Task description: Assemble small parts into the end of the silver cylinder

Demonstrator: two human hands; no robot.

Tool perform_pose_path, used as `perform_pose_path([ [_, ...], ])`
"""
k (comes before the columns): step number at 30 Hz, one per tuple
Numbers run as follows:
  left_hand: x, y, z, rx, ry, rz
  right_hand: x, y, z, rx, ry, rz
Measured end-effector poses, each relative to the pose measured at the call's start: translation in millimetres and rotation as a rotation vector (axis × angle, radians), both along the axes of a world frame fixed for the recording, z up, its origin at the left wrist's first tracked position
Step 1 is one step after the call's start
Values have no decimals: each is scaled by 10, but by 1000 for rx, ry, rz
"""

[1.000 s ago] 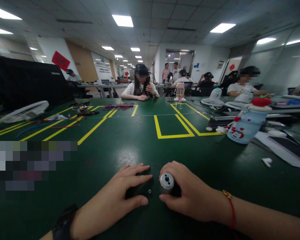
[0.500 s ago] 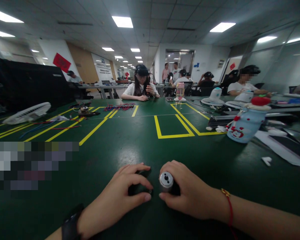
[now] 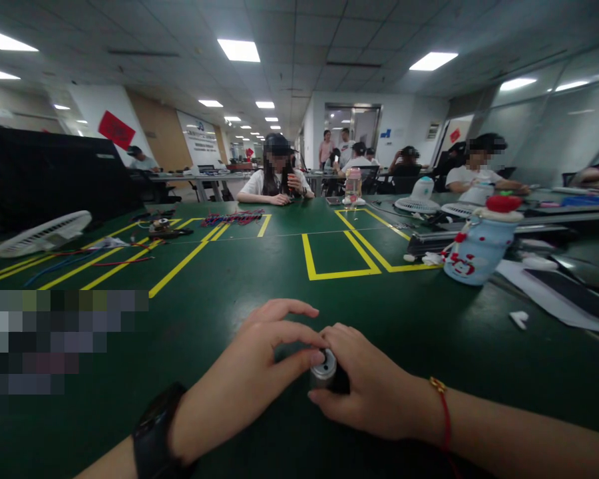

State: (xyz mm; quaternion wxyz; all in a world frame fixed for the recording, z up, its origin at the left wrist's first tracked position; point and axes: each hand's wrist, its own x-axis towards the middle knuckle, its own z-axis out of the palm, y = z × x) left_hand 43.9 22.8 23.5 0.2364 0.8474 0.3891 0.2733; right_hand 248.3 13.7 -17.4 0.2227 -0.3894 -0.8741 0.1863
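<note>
A short silver metal cylinder [image 3: 323, 374], much like a small motor, stands upright on the green table with dark holes in its top face. My right hand [image 3: 367, 382] is wrapped round its right side, thumb in front and fingers behind. Over its top is my left hand [image 3: 274, 346], thumb and index finger pinched together at the end face, the other fingers raised. Whatever lies between those fingertips is too small to make out. The fingertips cover part of the top.
A blue bottle with a red lid [image 3: 479, 246] stands at right, near a white earbud-like piece [image 3: 519, 319] and a phone on paper. Red and blue wires [image 3: 232, 217] and a white fan [image 3: 42, 234] are at left. A person [image 3: 278, 179] sits opposite.
My left hand has moved right and up, from beside the cylinder to its top, and its thumb and index finger have come together. The right hand keeps its hold. The view has shifted slightly.
</note>
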Motion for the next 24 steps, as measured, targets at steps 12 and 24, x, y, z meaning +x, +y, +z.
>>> perform_pose_path([
  [12, -86, -11, 23, -156, -59, -97, 2, -12, 35, -6, 35, 11],
  [24, -565, -119, -394, -191, 196, -23, -17, -37, 90, -47, 18, 3],
])
